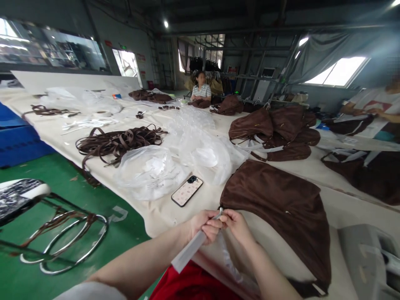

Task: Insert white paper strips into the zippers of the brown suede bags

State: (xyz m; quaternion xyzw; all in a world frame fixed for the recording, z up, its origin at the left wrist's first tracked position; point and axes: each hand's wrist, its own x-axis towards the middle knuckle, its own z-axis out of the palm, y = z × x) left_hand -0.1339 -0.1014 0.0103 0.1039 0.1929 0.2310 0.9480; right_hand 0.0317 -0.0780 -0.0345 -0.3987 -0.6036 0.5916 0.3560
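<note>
My left hand [204,226] is closed around a flat white strip [188,253], whose loose end hangs down toward my lap. Beside it, my right hand [237,226] pinches at the strip's upper end, close to the corner of a brown fabric bag [278,204]. The bag lies on the table with its curved edge toward me. A thin translucent wrap [229,260] trails below my right hand. What exactly the right fingertips grip is partly hidden. Just beyond my hands lies a phone [187,191] in a patterned case.
Clear plastic bags [153,173] and a heap of brown straps [120,141] cover the left of the table. More brown bags [275,129] are piled beyond. A grey machine [362,254] stands at right, a stool [23,196] at left. One person [200,89] sits opposite; another [371,108] is at right.
</note>
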